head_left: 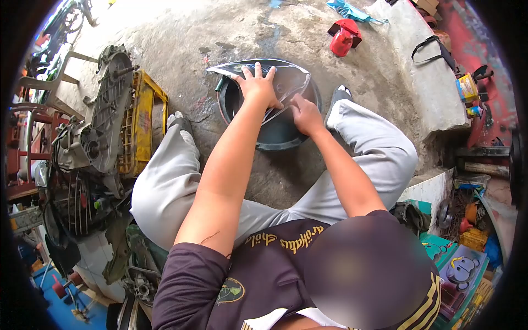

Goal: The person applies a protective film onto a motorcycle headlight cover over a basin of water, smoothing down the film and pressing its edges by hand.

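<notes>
A clear curved plastic panel (pixel 294 82) with a pale rim lies over a round black basin (pixel 283 142) on the concrete floor, between the person's legs. My left hand (pixel 257 88) lies with its fingers spread on the left part of the panel. At the panel's lower right edge is my right hand (pixel 305 114), its fingers bent and pressed together on the edge. Part of the basin's inside is hidden by the panel and the hands.
A yellow crate (pixel 144 121) and a metal engine casing (pixel 113 82) stand at the left. A red object (pixel 343 41) and a blue bag (pixel 355 11) lie beyond the basin. A concrete ledge (pixel 434 93) runs along the right.
</notes>
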`<action>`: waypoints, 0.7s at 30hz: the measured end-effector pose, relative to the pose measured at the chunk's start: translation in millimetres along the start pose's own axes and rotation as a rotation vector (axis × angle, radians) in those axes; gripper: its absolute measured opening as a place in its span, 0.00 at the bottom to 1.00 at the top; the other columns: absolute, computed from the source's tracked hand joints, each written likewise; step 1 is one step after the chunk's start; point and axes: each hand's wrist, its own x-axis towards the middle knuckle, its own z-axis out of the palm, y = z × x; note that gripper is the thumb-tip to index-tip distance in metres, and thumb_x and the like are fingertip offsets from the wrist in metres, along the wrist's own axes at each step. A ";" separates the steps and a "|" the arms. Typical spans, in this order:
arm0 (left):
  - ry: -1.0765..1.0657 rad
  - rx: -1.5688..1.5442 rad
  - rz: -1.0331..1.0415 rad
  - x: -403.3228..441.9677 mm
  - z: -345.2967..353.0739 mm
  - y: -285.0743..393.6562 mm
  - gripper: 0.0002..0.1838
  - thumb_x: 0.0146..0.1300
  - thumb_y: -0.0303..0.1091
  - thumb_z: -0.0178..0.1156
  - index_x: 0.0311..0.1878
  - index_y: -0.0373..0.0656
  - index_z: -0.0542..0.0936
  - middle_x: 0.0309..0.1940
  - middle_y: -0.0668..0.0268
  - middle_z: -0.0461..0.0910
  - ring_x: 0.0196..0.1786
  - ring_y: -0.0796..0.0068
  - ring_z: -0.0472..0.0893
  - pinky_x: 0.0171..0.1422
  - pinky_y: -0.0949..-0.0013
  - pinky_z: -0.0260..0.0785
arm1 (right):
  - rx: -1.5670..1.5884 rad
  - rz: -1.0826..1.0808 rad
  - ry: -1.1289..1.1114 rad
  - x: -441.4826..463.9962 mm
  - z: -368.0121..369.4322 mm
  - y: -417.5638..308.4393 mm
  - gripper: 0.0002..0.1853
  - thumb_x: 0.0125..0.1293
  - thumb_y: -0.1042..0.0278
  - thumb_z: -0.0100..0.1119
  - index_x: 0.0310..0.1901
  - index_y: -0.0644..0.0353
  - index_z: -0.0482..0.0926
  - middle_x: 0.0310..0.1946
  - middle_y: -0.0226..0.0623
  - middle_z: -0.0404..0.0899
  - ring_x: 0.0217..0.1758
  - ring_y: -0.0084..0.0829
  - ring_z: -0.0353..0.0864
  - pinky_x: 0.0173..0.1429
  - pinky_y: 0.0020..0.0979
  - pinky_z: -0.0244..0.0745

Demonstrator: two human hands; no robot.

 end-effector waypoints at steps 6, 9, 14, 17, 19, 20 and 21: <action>0.077 -0.027 0.006 4.6 11.1 -3.2 0.75 0.38 0.76 0.83 0.91 0.75 0.53 0.93 0.60 0.48 0.91 0.36 0.50 0.83 0.13 0.42 | 0.017 0.044 0.067 9.8 -1.2 10.7 0.08 0.75 0.67 0.63 0.51 0.57 0.78 0.41 0.57 0.88 0.49 0.64 0.87 0.52 0.59 0.80; 0.057 -0.013 0.002 5.4 10.7 -2.0 0.75 0.37 0.77 0.83 0.91 0.75 0.54 0.93 0.60 0.49 0.91 0.35 0.50 0.83 0.15 0.44 | 0.019 -0.026 -0.035 4.1 -2.4 4.0 0.08 0.75 0.66 0.63 0.50 0.57 0.78 0.39 0.57 0.88 0.48 0.64 0.88 0.52 0.59 0.80; 0.074 -0.018 0.019 5.1 13.4 -5.3 0.75 0.38 0.77 0.83 0.90 0.75 0.54 0.93 0.61 0.49 0.91 0.33 0.50 0.83 0.14 0.45 | 0.001 0.088 0.078 9.8 -6.4 4.3 0.08 0.74 0.67 0.62 0.51 0.55 0.77 0.38 0.58 0.87 0.49 0.64 0.87 0.52 0.60 0.80; 0.076 -0.003 0.022 5.2 12.9 -5.2 0.75 0.38 0.77 0.83 0.90 0.76 0.55 0.92 0.60 0.50 0.90 0.33 0.50 0.83 0.14 0.44 | 0.004 0.016 -0.039 6.3 -7.2 7.6 0.09 0.76 0.66 0.61 0.53 0.56 0.79 0.44 0.57 0.89 0.53 0.65 0.86 0.55 0.58 0.80; 0.088 -0.002 0.022 5.6 17.0 -6.6 0.75 0.37 0.77 0.83 0.90 0.76 0.55 0.92 0.60 0.50 0.90 0.33 0.51 0.83 0.14 0.44 | -0.039 0.101 0.010 11.5 -10.2 9.8 0.09 0.76 0.66 0.62 0.53 0.57 0.77 0.43 0.57 0.88 0.52 0.65 0.86 0.55 0.58 0.80; 0.095 -0.007 0.024 5.0 16.8 -7.7 0.75 0.37 0.77 0.82 0.90 0.76 0.55 0.92 0.60 0.51 0.90 0.33 0.51 0.82 0.13 0.44 | 0.010 0.091 0.112 15.6 -8.3 11.7 0.09 0.75 0.66 0.62 0.51 0.56 0.77 0.38 0.58 0.87 0.48 0.64 0.87 0.51 0.61 0.79; 0.103 -0.014 0.029 5.1 15.9 -7.0 0.75 0.37 0.77 0.82 0.90 0.76 0.55 0.92 0.60 0.51 0.90 0.33 0.51 0.82 0.13 0.44 | 0.007 0.091 0.112 13.5 -5.4 12.5 0.09 0.75 0.66 0.62 0.51 0.56 0.77 0.38 0.58 0.87 0.48 0.64 0.87 0.51 0.61 0.79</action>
